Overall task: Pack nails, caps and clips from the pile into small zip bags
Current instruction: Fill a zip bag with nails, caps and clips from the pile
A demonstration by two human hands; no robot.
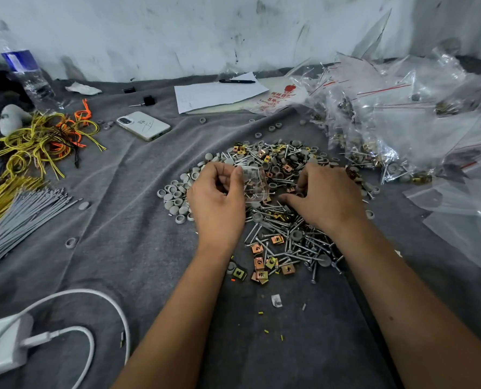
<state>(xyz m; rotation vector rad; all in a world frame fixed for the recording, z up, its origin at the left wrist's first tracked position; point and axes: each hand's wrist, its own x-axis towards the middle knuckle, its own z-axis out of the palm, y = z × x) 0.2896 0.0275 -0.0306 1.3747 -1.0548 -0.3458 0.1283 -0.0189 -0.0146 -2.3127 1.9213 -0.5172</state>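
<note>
A pile [278, 220] of silver nails, grey round caps and brass-coloured square clips lies on the grey cloth in the middle of the view. My left hand [216, 200] holds a small clear zip bag [253, 183] by its edge, above the pile; a few parts show inside it. My right hand [326, 197] reaches into the pile with curled fingers and pinches at small parts; what it holds is hidden. A heap of filled zip bags [374, 130] with red seal lines lies at the back right.
A white phone [143, 125], paper with a pen [219, 94] and a water bottle [26, 77] lie at the back. Yellow and orange ties [45, 138] and grey ties [23, 217] are on the left. A white charger and cable [6, 346] sit at the front left.
</note>
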